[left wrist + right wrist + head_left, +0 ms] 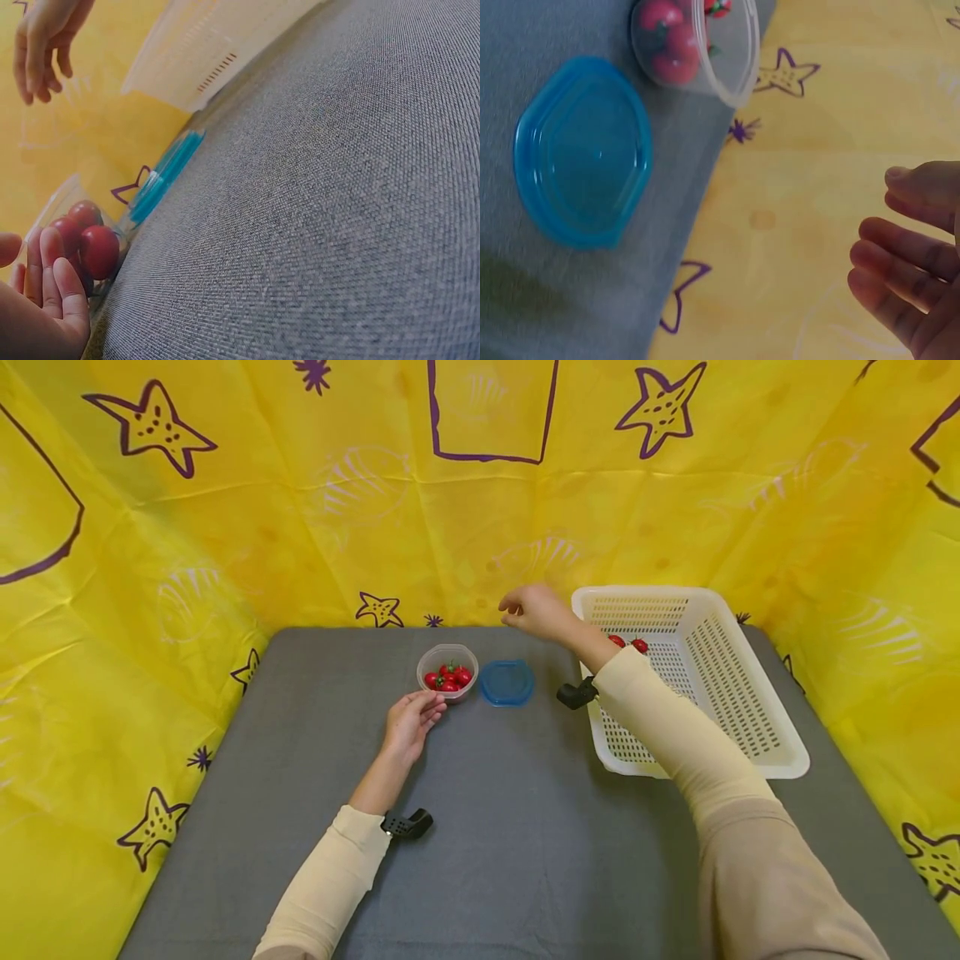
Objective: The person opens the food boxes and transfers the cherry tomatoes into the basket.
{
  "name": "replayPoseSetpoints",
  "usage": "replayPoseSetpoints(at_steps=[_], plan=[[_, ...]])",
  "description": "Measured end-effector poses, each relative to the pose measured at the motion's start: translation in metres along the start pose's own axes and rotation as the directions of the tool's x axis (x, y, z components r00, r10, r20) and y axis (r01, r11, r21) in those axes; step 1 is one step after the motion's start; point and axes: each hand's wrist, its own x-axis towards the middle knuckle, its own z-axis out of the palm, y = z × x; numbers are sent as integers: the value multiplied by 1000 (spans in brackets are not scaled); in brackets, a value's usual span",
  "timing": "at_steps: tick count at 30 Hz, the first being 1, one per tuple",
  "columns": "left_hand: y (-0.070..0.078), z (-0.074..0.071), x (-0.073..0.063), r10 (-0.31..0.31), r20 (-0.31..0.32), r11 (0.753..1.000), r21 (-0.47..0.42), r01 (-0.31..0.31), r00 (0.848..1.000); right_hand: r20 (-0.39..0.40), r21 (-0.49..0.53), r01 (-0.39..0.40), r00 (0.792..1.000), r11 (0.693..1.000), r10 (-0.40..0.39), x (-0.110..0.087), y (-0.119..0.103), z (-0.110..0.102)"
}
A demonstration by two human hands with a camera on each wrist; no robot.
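Observation:
A clear plastic tub [420,670] stands toward the back of the table, holding several small red tomatoes [448,679] with green stems. My left hand [407,724] is beside its near left side, fingertips right at the wall and fingers loosely extended. In the left wrist view the fingers [51,281] overlap the tub in front of the tomatoes. Up in the air, between the tub and the white basket, is my right hand [542,612]; its fingers [900,259] are relaxed, slightly bent and hold nothing. A blue lid [507,683] lies flat just right of the tub.
On the right stands a white perforated plastic basket [780,735], with red tomatoes [640,645] near its back left. My right forearm crosses over it. Grey cloth covers the table [480,860], and a yellow patterned curtain [480,527] hangs around the back and sides.

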Motion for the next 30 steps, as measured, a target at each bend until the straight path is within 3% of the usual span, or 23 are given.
replayPoseSetpoints(at_steps=[17,30], plan=[[1,0,-2,1,26,1000,-11,-1,1000,186,-47,40,982,998,-30,16,-33,34],[1,0,-2,-14,-2,1000,-11,14,1000,293,-57,37,956,998,-19,20,-43,57]])
